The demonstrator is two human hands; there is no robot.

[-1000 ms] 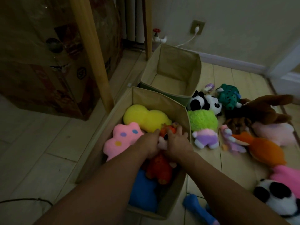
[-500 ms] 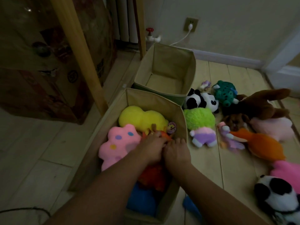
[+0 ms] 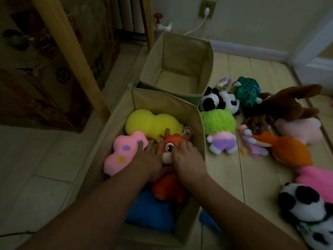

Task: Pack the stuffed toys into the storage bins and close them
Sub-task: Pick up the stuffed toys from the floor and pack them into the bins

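While both hands press flat, the orange big-eyed plush fox (image 3: 171,147) is pinned between left grip (image 3: 153,159) and right grip (image 3: 187,157) inside the beige fabric bin (image 3: 200,134), its long axis running twelve to six o'clock; nothing is clenched.

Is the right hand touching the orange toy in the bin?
Touching. The head view shows the right hand pressed on the orange toy, fingers against its face.

Pretty clearly a home: plank floor (image 3: 234,177) strewn with stuffed toys (image 3: 219,130), wall socket (image 3: 208,8), radiator pipes (image 3: 131,13).
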